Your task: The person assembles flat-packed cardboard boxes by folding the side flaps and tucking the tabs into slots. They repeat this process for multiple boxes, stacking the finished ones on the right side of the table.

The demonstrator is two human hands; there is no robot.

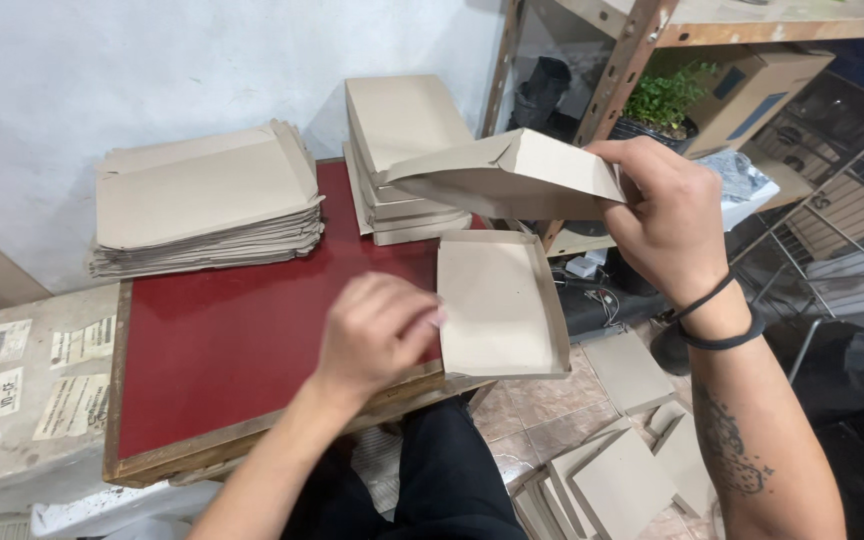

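R hand [667, 215] pinches folded cardboard lid [512, 175] aloft; L hand [377, 330], fingers curled, presses cardboard tray [502, 305] edge on red board [242, 330].

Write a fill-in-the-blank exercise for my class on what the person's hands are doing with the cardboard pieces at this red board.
1. The right hand holds a folded cardboard piece ____ the board.
2. The left hand touches the edge of a cardboard tray lying at the board's ____ edge.
3. The board has a ____ top.
4. The flat cardboard stack sits at the board's far ____ corner.

Missing words: above; right; red; left
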